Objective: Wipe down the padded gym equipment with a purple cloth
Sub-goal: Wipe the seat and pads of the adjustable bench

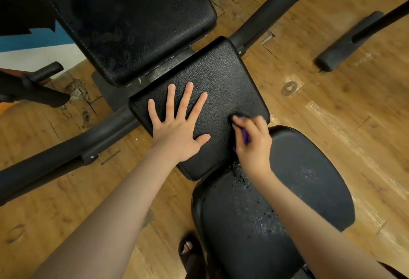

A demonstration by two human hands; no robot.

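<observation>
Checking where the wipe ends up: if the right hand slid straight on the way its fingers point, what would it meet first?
The right hand, gripping the purple cloth, points up-left across the middle pad. It would likely cross bare pad, then reach the gap before the back pad; the left hand seems just aside.

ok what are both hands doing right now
Left hand: open, flat on the middle pad.
Right hand: gripping the purple cloth on that pad.

Warm, even indoor light, moderately bright. Wood floor shows pale glare streaks on the right. Black pads stay dark, with faint sheen on the grain. Shadows are soft. Right hand is motion-blurred; left hand is sharp. Wide-angle bending at the edges.
</observation>
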